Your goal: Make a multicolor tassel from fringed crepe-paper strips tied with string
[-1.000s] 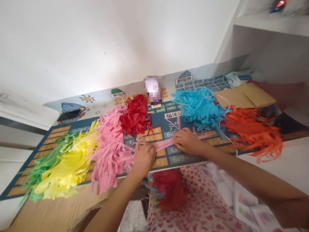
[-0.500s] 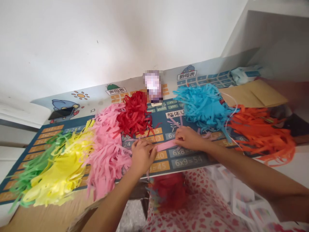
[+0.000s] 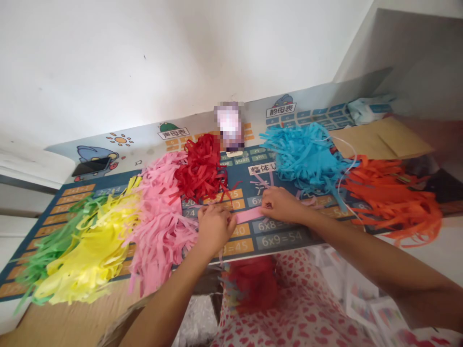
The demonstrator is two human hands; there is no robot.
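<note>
Though near, red fringe (image 3: 201, 169) beyond strip (image 3: 248, 215)

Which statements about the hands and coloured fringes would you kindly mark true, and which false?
1. The left hand and right hand both hold the pink strip. True.
2. The red fringe lies right of the blue fringe. False: it lies left.
3. The yellow fringe lies between the green fringe and the pink fringe. True.
4. The left hand rests on the yellow fringe. False: it holds the pink strip.
5. The brown paper lies beyond the orange fringe. True.
</note>
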